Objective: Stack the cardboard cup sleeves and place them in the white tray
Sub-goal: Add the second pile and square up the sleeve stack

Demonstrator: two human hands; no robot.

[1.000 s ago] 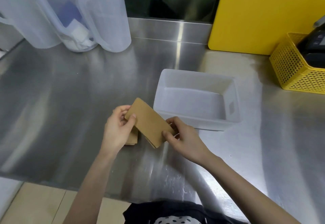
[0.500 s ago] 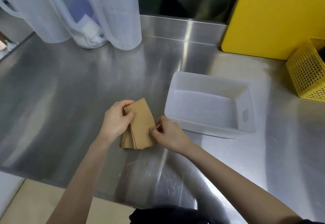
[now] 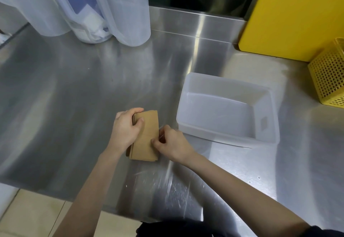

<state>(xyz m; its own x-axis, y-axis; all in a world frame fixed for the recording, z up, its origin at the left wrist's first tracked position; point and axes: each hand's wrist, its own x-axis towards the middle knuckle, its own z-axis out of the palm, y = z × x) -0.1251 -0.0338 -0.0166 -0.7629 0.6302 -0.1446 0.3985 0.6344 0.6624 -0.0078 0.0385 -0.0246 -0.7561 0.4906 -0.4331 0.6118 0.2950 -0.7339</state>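
While I watch from far away, the left hand [image 3: 126, 130] is wrapped around the left side of the stack of cardboard cup sleeves [image 3: 146, 136]. Its thumb lies on top and its fingers curl over the far edge, so it is closed on the stack. The right hand [image 3: 172, 143] is pressed up against the right side of the same stack. Its fingers are bent in tight and they touch the edge, but I cannot tell if they really pinch it.

I see the brown sleeves lying flat on the metal table [image 3: 74, 106], nearly lined up, with a few edges peeking out on the left and at the bottom.

Just to the right of the stack sits the white tray [image 3: 266, 134]. It does not touch the sleeves. No sleeve is in it.

Far behind the stack, to the left, stand big clear plastic jugs [image 3: 119, 9]. Far behind it to the right is a yellow board [image 3: 297, 13], and past the tray is a yellow basket [image 3: 327, 82] with little holes.
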